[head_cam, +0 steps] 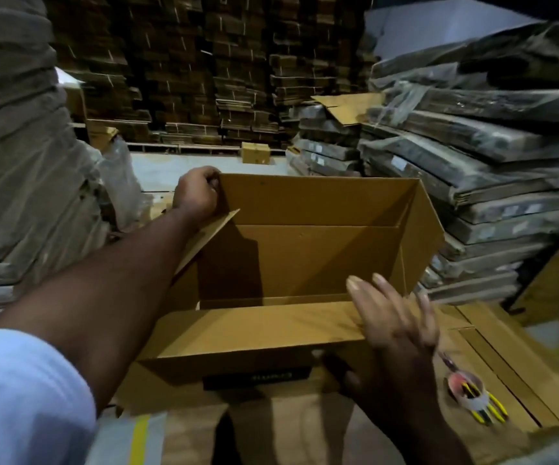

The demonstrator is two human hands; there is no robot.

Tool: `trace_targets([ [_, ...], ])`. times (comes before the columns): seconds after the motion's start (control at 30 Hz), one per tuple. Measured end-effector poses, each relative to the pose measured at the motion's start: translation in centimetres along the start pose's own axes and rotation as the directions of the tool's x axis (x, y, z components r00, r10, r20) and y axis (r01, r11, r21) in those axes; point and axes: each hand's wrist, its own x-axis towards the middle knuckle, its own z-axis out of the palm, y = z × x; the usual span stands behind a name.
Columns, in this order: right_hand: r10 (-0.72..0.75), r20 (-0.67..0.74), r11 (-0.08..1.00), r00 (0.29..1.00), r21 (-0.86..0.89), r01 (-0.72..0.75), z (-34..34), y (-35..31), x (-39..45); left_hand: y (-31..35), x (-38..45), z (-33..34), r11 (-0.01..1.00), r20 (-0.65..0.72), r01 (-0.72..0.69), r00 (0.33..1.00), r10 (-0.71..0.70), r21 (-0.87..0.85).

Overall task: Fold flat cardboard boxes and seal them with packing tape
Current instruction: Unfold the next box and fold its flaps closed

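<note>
The cardboard box is standing opened into its tube shape in front of the person, on flat cardboard sheets, with its flaps still up. The left hand is curling round the box's far-left corner edge, fingers clamped on the top of the wall there. The right hand is lying with fingers straight and spread on the right end of the near long flap, pressing it, not gripping. The step in hand looks like squaring the box and folding flaps; to do it well, the left hand should be holding that corner firm while the right is pushing the near flap along its crease, evenly, so that the walls are staying square. The roll of packing tape is lying just to the right of the box, beside yellow-handled tools, within reach for sealing.
</note>
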Motion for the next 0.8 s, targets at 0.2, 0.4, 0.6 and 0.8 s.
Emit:
trace_targets([
  [0.2,-0.001,0.215,1.000,0.977,0.026,-0.005,2.5,0.9,2.2,0.0,1.1,-0.2,0.999,0.070,0.034,0.997,-0.036,0.030],
  [0.4,0.132,0.150,0.987,0.980,0.070,-0.144,5.4,1.6,0.1,1.3,-2.4,-1.0,0.879,0.538,0.045,0.775,-0.330,0.474],
  [0.6,0.058,0.152,0.994,0.987,0.082,-0.071,5.9,3.0,-0.6,-1.7,-4.0,0.3,0.804,0.387,0.080,0.845,-0.368,0.589],
  [0.8,-0.029,0.356,0.997,0.934,0.072,0.003,4.4,8.0,-4.8,-4.2,-4.1,0.2,0.785,0.187,0.123,0.938,-0.291,0.607],
])
